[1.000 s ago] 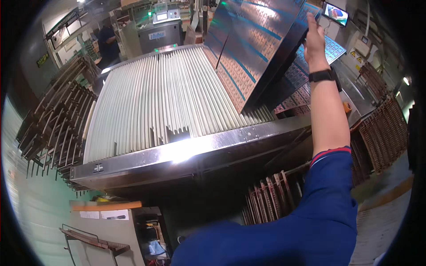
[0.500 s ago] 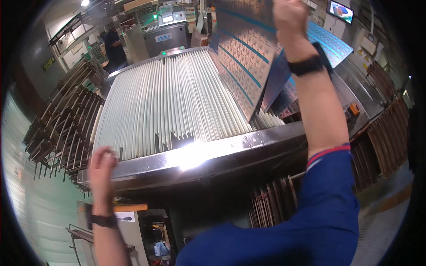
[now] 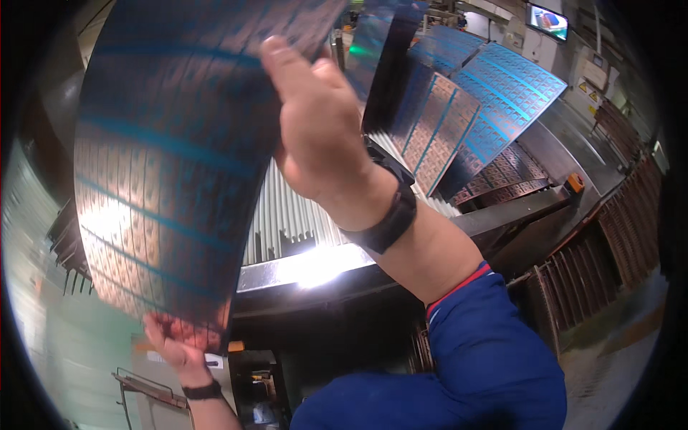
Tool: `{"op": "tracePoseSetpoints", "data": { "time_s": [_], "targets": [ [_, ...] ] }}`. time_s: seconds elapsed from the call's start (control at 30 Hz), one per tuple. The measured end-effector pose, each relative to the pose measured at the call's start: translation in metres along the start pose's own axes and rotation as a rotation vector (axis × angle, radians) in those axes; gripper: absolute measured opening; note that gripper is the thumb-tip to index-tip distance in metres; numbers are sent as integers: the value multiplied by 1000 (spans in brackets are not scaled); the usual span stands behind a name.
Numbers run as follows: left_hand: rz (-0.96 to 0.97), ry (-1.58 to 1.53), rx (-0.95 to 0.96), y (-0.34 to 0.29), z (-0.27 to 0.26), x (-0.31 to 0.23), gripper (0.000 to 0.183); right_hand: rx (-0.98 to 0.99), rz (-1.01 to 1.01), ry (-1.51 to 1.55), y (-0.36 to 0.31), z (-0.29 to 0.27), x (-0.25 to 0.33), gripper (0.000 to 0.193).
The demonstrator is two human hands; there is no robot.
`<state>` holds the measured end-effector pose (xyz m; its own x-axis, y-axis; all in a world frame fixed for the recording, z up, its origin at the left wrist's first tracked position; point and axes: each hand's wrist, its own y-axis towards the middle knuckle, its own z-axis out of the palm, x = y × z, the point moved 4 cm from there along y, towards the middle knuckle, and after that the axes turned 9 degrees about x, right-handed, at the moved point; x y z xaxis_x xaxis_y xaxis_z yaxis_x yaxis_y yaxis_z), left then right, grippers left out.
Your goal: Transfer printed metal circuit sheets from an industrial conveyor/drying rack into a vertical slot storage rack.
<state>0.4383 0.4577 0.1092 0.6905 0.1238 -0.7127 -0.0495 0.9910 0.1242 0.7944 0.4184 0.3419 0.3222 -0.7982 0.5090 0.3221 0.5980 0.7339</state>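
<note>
Presently, I hold one patterned panel [image 3: 172, 165] tilted at near left. My right grip [image 3: 322, 129] is closed over its right edge; my left grip [image 3: 183, 358] meets the lower edge, fingers partly spread, and I cannot tell whether it clamps. Uneven support could, in my judgement, flex the panel or let it slip; a careless swing could knock its edge against the metal rail [image 3: 344, 259]. Standing panels [image 3: 444, 132] at right restrict travel; freer room lies on the rail's near side.
</note>
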Motion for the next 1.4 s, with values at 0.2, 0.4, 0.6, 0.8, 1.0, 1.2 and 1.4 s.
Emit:
{"op": "tracePoseSetpoints", "data": {
  "time_s": [0.2, 0.4, 0.6, 0.8, 1.0, 1.2, 1.4],
  "targets": [
    [132, 275, -336, -104, -112, -114, 30, 511, 381, 245, -6, 16, -91, 37],
    [161, 435, -578, -165, -119, -198, 23, 602, 605, 285, -28, 37, -162, 43],
    [331, 550, -627, -247, -155, -254, 15, 753, 890, 278, -82, 118, -229, 27],
    [332, 573, -711, -302, -229, -297, 13, 860, 987, 190, -132, 193, -253, 16],
    [340, 685, -773, -325, -285, -367, 15, 822, 1016, 91, -180, 263, -269, 15],
    [356, 788, -840, -360, -339, -429, 21, 1141, 959, -24, -239, 347, -242, 51],
    [363, 920, -677, -374, -351, -482, 45, 1088, 732, 71, -249, 403, -277, 50]
  ]
}}
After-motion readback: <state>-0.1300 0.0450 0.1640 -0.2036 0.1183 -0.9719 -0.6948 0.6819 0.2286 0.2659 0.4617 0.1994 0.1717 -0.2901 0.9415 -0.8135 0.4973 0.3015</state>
